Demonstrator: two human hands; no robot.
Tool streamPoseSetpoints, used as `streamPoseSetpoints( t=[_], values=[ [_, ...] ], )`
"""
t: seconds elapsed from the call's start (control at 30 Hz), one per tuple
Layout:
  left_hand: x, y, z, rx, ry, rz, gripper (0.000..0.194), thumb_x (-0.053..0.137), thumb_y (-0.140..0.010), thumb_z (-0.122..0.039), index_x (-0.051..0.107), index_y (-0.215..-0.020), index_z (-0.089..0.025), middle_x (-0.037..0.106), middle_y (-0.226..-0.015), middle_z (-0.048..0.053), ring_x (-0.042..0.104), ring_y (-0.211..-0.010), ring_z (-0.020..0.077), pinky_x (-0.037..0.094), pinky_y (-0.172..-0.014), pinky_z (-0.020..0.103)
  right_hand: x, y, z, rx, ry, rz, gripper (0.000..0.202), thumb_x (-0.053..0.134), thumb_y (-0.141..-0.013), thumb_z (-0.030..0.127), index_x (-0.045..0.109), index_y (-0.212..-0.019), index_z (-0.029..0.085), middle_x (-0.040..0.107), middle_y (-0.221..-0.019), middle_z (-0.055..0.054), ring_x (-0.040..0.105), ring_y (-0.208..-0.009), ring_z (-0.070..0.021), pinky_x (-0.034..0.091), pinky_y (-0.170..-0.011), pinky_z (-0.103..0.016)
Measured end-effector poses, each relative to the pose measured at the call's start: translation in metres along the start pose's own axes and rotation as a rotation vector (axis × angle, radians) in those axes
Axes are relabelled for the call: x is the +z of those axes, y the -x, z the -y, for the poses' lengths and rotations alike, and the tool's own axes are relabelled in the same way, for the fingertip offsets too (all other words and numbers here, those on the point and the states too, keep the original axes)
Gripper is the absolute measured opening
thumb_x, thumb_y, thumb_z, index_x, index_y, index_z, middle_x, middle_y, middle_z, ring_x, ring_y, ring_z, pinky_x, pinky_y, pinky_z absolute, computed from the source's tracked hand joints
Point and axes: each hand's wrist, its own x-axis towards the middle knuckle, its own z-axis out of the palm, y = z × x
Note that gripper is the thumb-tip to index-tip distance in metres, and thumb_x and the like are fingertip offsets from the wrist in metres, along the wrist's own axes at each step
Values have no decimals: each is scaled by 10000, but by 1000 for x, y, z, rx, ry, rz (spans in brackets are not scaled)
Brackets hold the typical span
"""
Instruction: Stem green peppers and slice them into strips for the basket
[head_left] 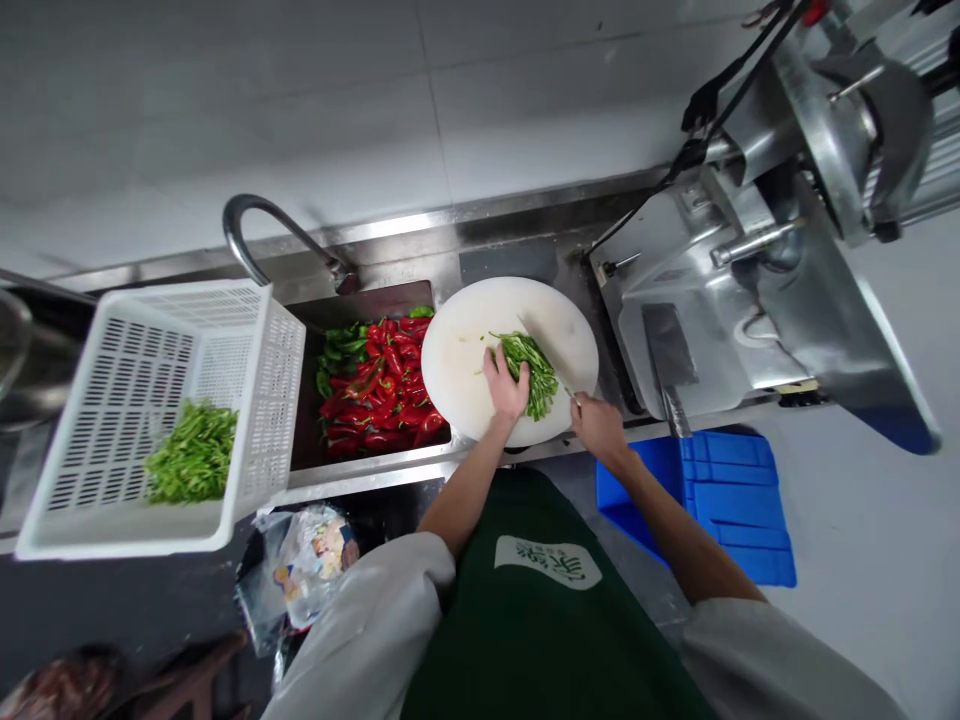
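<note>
A round white cutting board [469,350] lies on the steel counter with a heap of cut green stalks [529,372] on its right half. My left hand [508,388] rests on the left side of the heap, thumb and fingers spread over the greens. In my right hand [598,428] is the handle of a knife [551,360], its blade along the right edge of the greens. My right fingers are wrapped round the handle.
Left of the board, a sink [300,455] holds red and green peppers [390,370]. A white basket [251,440] with cut greens stands farther left, near a faucet [281,222]. A steel slicer [810,280], another knife [664,370] and a blue bin [735,500] are at the right.
</note>
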Motion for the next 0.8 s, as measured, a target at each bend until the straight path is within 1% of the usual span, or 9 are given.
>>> streamPoseSetpoints(
  t=[0.1,0.2,0.27,0.3,0.4,0.5,0.57,0.67,0.8],
  values=[
    [-10,5,-8,-39,-15,6,738,459,-929,-540,233,-1531,-177,109,-1622,162,116,-1511,296,215,-1213,470,6,-11,-50,46,-344,-30,290,449,-916,355,602,-760,163,667,-649,-91,640,-621,-193,428,-584,-257],
    [-13,10,-24,-26,-122,50,845,577,-848,-599,253,-1534,-227,69,-1631,147,36,-1511,360,173,-1205,536,23,-19,-96,144,-787,78,389,523,-830,564,507,-682,205,522,-463,16,494,-393,-133,388,-432,-248],
    [-10,11,-37,-27,-191,88,879,620,-804,-626,283,-1529,-260,67,-1635,135,9,-1499,413,141,-1190,593,37,-20,-112,160,-993,128,490,606,-714,688,483,-696,214,470,-430,61,425,-338,-105,366,-372,-240],
    [-8,11,-42,-39,-219,101,884,630,-788,-641,302,-1523,-278,70,-1636,128,6,-1488,445,133,-1176,626,44,-20,-114,156,-1060,138,534,642,-660,722,482,-709,215,462,-429,74,414,-331,-97,363,-356,-235],
    [-1,10,-55,-74,-286,127,881,635,-758,-684,347,-1506,-319,78,-1638,109,22,-1452,526,146,-1127,698,60,-18,-99,133,-1146,152,584,674,-608,752,481,-736,216,462,-433,89,418,-332,-89,363,-338,-221],
    [5,10,-58,-60,-339,131,865,623,-753,-710,364,-1496,-349,110,-1633,90,56,-1436,542,185,-1097,717,69,-16,-68,94,-1122,225,549,656,-634,733,469,-721,224,476,-421,86,420,-318,-91,354,-324,-218],
    [6,10,-57,-33,-361,105,828,620,-761,-703,394,-1480,-359,151,-1621,88,104,-1430,528,222,-1089,703,72,-15,-45,62,-1121,274,508,638,-660,705,458,-719,233,470,-404,90,414,-304,-97,344,-313,-223],
    [3,9,-50,20,-371,30,705,616,-806,-634,473,-1433,-344,234,-1587,93,203,-1415,462,275,-1101,636,77,-12,-19,21,-1165,292,442,617,-701,650,435,-726,248,457,-390,100,414,-298,-106,337,-307,-229],
    [-3,8,-40,107,-381,-25,570,594,-855,-537,553,-1368,-293,318,-1534,102,268,-1387,392,294,-1118,571,84,-4,-1,40,-1229,253,440,631,-688,640,412,-726,260,451,-386,105,409,-293,-113,346,-299,-241]
  ],
)
